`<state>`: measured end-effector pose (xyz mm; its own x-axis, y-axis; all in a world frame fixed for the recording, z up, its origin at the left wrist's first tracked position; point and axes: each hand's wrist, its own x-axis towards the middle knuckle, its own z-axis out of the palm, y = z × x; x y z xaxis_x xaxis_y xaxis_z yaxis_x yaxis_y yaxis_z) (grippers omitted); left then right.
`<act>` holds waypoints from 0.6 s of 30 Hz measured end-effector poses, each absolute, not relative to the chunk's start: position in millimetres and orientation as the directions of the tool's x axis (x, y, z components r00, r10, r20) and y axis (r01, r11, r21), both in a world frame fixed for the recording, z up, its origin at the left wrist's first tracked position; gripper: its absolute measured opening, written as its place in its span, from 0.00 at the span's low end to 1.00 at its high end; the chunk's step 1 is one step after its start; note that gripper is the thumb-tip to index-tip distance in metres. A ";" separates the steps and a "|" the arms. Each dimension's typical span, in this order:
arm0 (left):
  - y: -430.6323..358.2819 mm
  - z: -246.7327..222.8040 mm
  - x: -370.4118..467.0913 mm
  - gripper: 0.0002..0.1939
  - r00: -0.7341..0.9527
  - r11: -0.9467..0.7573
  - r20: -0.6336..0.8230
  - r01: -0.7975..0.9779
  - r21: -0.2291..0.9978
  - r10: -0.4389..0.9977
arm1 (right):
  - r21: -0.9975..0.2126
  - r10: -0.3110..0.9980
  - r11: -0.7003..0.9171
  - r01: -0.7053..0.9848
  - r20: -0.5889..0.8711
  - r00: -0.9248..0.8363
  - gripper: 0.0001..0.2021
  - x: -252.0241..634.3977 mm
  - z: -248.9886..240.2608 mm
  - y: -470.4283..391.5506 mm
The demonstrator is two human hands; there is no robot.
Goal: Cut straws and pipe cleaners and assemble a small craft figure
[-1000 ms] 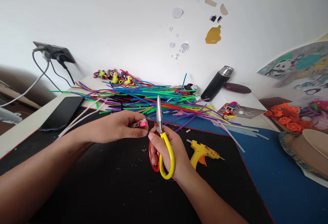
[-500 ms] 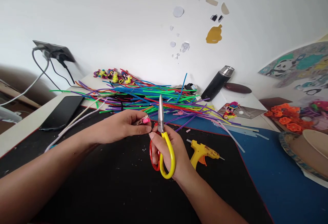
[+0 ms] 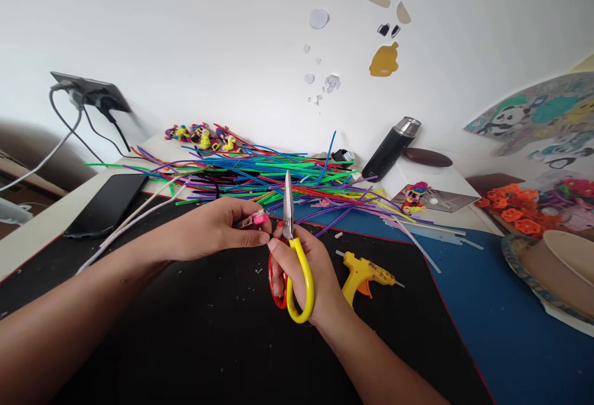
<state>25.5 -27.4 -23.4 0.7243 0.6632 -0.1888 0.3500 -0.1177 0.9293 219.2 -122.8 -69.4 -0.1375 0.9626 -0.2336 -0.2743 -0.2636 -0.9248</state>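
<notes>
My left hand (image 3: pixel 223 232) is closed around a small pink piece (image 3: pixel 260 217) with a pale end; most of it is hidden by the fingers. In my right hand (image 3: pixel 313 269) are scissors (image 3: pixel 301 281) with one yellow and one red handle, their blades pointing up and away from me. The thumbs of both hands almost meet, and whether something thin lies between them I cannot make out. Past the blades spreads a heap of coloured pipe cleaners (image 3: pixel 278 173).
A yellow glue gun (image 3: pixel 366 274) lies right of my right hand on the black mat (image 3: pixel 199 337). A phone (image 3: pixel 106 204) rests at left. Small figures (image 3: pixel 202 136) stand by the wall. Farther right are a leaning black flask (image 3: pixel 387 151), a figure (image 3: pixel 414 198) and orange pieces (image 3: pixel 517 210).
The view has shifted slightly, so everything sits a little further left. Both hands keep nearly the same pose, and the pink piece has turned slightly in my left fingers.
</notes>
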 end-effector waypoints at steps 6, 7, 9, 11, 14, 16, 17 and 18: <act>-27.7 -26.3 24.7 0.24 0.701 -0.140 -0.221 0.418 0.898 0.679 | -0.922 0.955 -0.280 -0.266 -0.241 -0.171 0.24 219.5 -70.4 -122.9; -27.5 -26.3 24.3 0.24 0.699 -0.140 -0.218 0.417 0.898 0.681 | -0.922 0.954 -0.281 -0.266 -0.239 -0.179 0.25 219.6 -70.1 -122.9; -26.5 -25.2 23.4 0.24 0.695 -0.131 -0.196 0.388 0.912 0.692 | -0.923 0.956 -0.274 -0.271 -0.231 -0.180 0.27 220.0 -69.3 -123.0; -24.4 -23.0 21.6 0.25 0.667 -0.107 -0.165 0.347 0.932 0.727 | -0.920 0.956 -0.274 -0.281 -0.229 -0.182 0.30 220.3 -68.6 -123.7; -19.5 -18.8 16.3 0.25 0.575 -0.052 -0.130 0.289 0.956 0.807 | -0.912 0.951 -0.275 -0.303 -0.212 -0.227 0.39 219.5 -68.5 -126.1; -16.1 -15.8 11.6 0.25 0.533 -0.030 -0.112 0.251 0.968 0.839 | -0.909 0.942 -0.265 -0.321 -0.172 -0.289 0.44 217.9 -70.1 -128.3; -14.6 -14.2 9.3 0.25 0.521 -0.025 -0.103 0.233 0.972 0.847 | -0.908 0.936 -0.261 -0.327 -0.156 -0.316 0.46 217.0 -71.4 -129.4; -13.3 -12.7 7.3 0.25 0.510 -0.019 -0.096 0.216 0.976 0.855 | -0.909 0.928 -0.262 -0.325 -0.144 -0.344 0.47 216.2 -72.9 -130.2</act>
